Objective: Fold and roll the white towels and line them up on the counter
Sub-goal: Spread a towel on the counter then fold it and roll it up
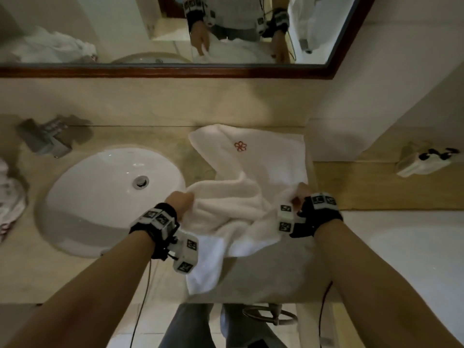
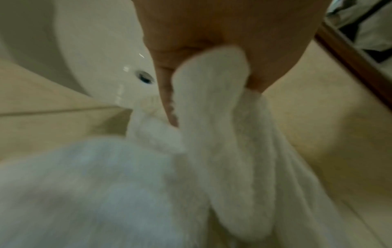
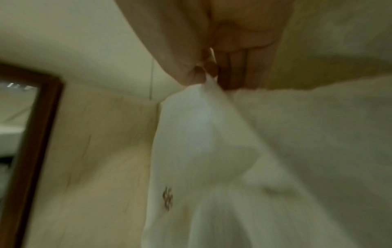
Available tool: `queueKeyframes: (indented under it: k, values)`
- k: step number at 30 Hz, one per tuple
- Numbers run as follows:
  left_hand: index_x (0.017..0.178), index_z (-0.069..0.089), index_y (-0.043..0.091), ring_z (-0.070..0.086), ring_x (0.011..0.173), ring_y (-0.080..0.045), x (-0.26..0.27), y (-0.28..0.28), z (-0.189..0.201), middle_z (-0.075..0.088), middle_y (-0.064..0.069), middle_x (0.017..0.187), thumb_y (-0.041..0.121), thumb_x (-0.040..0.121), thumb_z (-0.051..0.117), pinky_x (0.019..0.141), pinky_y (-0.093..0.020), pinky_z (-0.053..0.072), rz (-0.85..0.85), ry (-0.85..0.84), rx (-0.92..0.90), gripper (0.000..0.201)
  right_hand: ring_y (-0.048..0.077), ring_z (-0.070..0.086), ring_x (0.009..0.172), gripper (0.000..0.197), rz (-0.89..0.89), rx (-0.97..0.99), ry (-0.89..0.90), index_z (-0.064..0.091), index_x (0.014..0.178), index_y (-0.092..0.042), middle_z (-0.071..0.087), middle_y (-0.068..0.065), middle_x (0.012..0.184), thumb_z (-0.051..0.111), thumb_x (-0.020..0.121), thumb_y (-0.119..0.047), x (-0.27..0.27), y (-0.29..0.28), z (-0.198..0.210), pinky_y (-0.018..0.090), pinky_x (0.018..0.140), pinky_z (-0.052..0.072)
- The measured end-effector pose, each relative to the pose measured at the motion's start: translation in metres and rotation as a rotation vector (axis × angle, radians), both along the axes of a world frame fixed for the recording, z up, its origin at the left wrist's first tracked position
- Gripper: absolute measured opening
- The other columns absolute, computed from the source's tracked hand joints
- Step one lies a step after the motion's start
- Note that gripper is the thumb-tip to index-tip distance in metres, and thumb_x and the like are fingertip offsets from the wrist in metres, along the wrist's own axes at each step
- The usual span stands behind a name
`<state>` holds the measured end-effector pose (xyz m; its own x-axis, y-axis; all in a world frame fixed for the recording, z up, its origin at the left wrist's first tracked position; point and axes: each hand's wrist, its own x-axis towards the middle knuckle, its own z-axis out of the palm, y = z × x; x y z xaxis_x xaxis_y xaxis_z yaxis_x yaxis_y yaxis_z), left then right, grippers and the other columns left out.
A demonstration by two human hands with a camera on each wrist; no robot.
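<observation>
One white towel (image 1: 251,172) lies rumpled on the surface (image 1: 276,272) beside the sink (image 1: 75,202); the left hand (image 1: 179,200) and right hand (image 1: 302,193) each pinch an edge. No finished rolls are visible, so most work remains.

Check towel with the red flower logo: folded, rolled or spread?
Partly folded, not rolled. The towel is flat at the logo end; its near end is bunched, gripped by left hand and right hand.
</observation>
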<state>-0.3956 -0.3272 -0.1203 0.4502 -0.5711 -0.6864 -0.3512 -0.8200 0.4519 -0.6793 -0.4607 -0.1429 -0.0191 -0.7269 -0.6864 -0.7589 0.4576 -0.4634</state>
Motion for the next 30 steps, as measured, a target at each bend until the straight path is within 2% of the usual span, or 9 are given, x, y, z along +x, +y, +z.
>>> queueKeyframes:
  k: [2, 5, 9, 11, 14, 18, 23, 25, 30]
  values:
    - [0.127, 0.049, -0.009, 0.052, 0.118, -0.038, 0.022, 0.022, -0.003, 0.052, -0.026, 0.13, 0.025, 0.1, 0.032, 0.095, -0.039, 0.042, -0.019, -0.156, 0.122, 0.046, 0.022, 0.054, 0.077, 0.032, -0.033, 0.0, 0.05, 0.051, 0.113, -0.012, 0.057, 0.005, 0.098, 0.052, 0.091, -0.034, -0.019, 0.009, 0.007, 0.032, 0.07, 0.048]
    - [0.127, 0.05, -0.005, 0.05, 0.121, -0.036, 0.039, 0.046, -0.005, 0.051, -0.024, 0.132, 0.025, 0.099, 0.033, 0.098, -0.038, 0.04, -0.028, -0.308, 0.171, 0.043, 0.025, 0.058, 0.097, 0.034, -0.018, -0.098, 0.163, 0.056, 0.112, -0.011, 0.06, 0.011, 0.108, 0.059, 0.089, -0.035, -0.024, 0.023, 0.026, 0.032, 0.078, 0.044]
    - [0.126, 0.05, 0.002, 0.052, 0.116, -0.035, 0.03, 0.057, -0.011, 0.054, -0.021, 0.127, 0.035, 0.098, 0.036, 0.094, -0.035, 0.039, -0.056, -0.319, 0.141, 0.046, 0.032, 0.043, 0.129, 0.053, -0.308, -0.126, -0.035, 0.036, 0.139, 0.0, 0.042, 0.017, 0.142, 0.046, 0.097, -0.03, -0.014, 0.037, 0.031, 0.031, 0.091, 0.042]
    - [0.124, 0.049, 0.0, 0.052, 0.113, -0.037, 0.02, 0.058, -0.015, 0.054, -0.023, 0.125, 0.032, 0.096, 0.041, 0.087, -0.035, 0.039, 0.033, -0.282, 0.055, 0.043, 0.032, 0.041, 0.13, 0.061, -0.302, -0.13, -0.029, 0.032, 0.143, -0.005, 0.039, 0.015, 0.146, 0.05, 0.094, -0.037, -0.01, 0.045, 0.022, 0.035, 0.101, 0.036]
    - [0.128, 0.043, -0.002, 0.051, 0.115, -0.04, 0.01, 0.059, -0.019, 0.05, -0.026, 0.128, 0.023, 0.095, 0.044, 0.089, -0.039, 0.041, 0.132, -0.262, -0.001, 0.041, 0.034, 0.051, 0.118, 0.053, -0.134, -0.022, -0.036, 0.047, 0.132, -0.008, 0.052, 0.015, 0.134, 0.052, 0.092, -0.041, -0.009, 0.064, 0.007, 0.035, 0.088, 0.039]
    - [0.131, 0.039, -0.004, 0.052, 0.114, -0.041, 0.005, 0.062, -0.026, 0.05, -0.026, 0.129, 0.024, 0.095, 0.044, 0.088, -0.04, 0.045, 0.147, -0.244, 0.077, 0.046, 0.033, 0.057, 0.103, 0.027, 0.021, 0.086, -0.063, 0.06, 0.111, -0.006, 0.059, 0.018, 0.123, 0.048, 0.094, -0.024, -0.002, 0.088, -0.012, 0.036, 0.09, 0.046]
    - [0.122, 0.049, -0.008, 0.056, 0.109, -0.04, 0.009, 0.067, -0.028, 0.056, -0.027, 0.122, 0.017, 0.094, 0.045, 0.078, -0.036, 0.042, 0.091, -0.261, 0.138, 0.038, 0.032, 0.046, 0.126, 0.061, -0.113, 0.168, -0.032, 0.036, 0.139, -0.004, 0.042, 0.016, 0.142, 0.053, 0.084, -0.026, -0.028, 0.082, -0.015, 0.037, 0.097, 0.046]
    - [0.124, 0.046, -0.007, 0.056, 0.111, -0.039, 0.008, 0.067, -0.026, 0.055, -0.025, 0.124, 0.018, 0.092, 0.048, 0.081, -0.036, 0.044, 0.072, -0.254, 0.169, 0.041, 0.031, 0.04, 0.132, 0.077, -0.06, 0.052, 0.114, 0.026, 0.145, -0.008, 0.036, 0.014, 0.147, 0.064, 0.082, -0.033, -0.035, 0.078, -0.009, 0.037, 0.107, 0.037]
    - [0.126, 0.039, 0.001, 0.04, 0.123, -0.035, 0.001, 0.041, -0.019, 0.042, -0.017, 0.131, 0.028, 0.086, 0.055, 0.098, -0.044, 0.04, 0.031, -0.485, 0.062, 0.051, 0.035, 0.038, 0.131, 0.049, -0.34, -0.344, 0.198, 0.032, 0.14, -0.002, 0.036, 0.02, 0.145, 0.043, 0.097, -0.024, -0.01, 0.044, -0.006, 0.045, 0.11, 0.029]
